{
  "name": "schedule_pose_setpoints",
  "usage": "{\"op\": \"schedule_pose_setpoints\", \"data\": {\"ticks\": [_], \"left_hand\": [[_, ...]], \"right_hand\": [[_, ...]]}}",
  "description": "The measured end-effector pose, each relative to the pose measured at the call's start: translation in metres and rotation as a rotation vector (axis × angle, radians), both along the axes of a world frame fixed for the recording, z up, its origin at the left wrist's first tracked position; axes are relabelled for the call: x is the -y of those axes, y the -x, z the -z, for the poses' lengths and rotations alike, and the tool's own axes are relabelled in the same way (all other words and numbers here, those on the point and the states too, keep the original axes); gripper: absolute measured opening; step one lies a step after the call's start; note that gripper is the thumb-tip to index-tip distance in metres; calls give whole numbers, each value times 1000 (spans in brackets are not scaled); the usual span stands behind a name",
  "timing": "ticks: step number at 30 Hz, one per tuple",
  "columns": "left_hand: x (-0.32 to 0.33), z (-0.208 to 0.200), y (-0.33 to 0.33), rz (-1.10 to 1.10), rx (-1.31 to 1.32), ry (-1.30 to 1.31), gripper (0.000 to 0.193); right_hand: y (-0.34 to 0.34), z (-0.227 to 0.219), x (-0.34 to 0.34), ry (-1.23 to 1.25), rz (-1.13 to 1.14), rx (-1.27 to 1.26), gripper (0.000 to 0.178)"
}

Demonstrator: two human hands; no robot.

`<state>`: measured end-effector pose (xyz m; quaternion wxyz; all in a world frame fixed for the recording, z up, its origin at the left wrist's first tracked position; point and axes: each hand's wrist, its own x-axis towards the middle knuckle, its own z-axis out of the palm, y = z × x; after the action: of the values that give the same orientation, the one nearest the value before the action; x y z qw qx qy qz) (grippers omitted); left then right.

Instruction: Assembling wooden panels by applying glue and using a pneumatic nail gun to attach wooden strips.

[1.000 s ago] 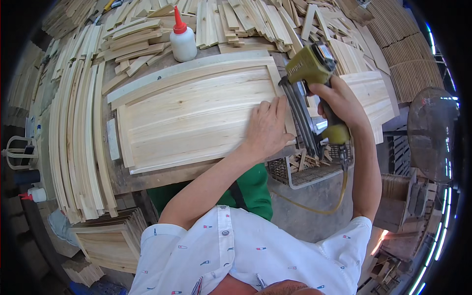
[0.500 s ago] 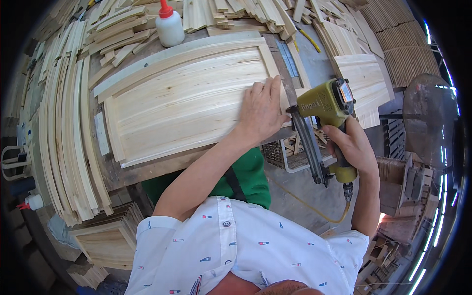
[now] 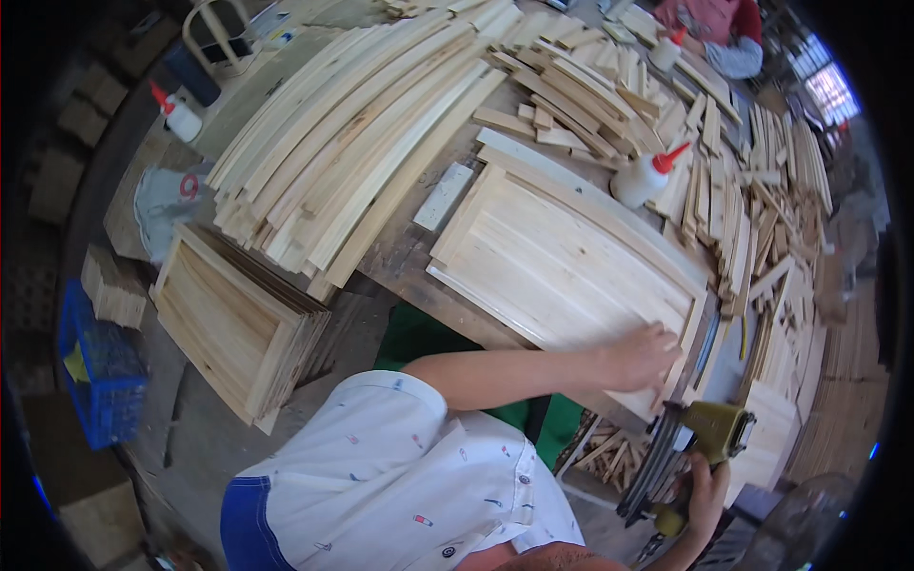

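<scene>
The right hand [image 3: 703, 490] is wrapped around the grip of an olive-green and black nail gun [image 3: 719, 430]. The gun's nose points left, at the near right corner of the panel; its long, straight, dark nail holder slants down and left from there. I cannot tell if the nose touches the wood.

The left hand [image 3: 640, 360] rests on top of the panel's right end, fingers a little bent and not closed around anything.

The pale, flat wooden panel [image 3: 562, 257] lies on a worn brown wooden table [image 3: 447, 306]. Its long way runs slantwise, from upper left down to lower right. It is smooth, with soft grain lines, and thin strips edge its far long side and both short ends.

Just past it stands a round white plastic bottle with a pointy red tip [image 3: 640, 181]. Long, thin pale wooden strips [image 3: 352, 143] lie in a pile to the left. Farther off is another person's red and grey sleeve [image 3: 741, 55].
</scene>
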<state>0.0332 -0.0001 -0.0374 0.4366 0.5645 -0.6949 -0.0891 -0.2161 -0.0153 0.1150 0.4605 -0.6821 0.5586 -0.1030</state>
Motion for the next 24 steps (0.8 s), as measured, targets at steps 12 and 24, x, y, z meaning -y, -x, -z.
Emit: {"op": "schedule_pose_setpoints", "data": {"ticks": [12,24], "left_hand": [[-121,-60,-326,-926,537,-404,18],[-94,-38,-333,-979,690,-570,17]], "right_hand": [[4,-8,-1,-9,67,69,23],[1,-3,-8,12,71,72,23]]}}
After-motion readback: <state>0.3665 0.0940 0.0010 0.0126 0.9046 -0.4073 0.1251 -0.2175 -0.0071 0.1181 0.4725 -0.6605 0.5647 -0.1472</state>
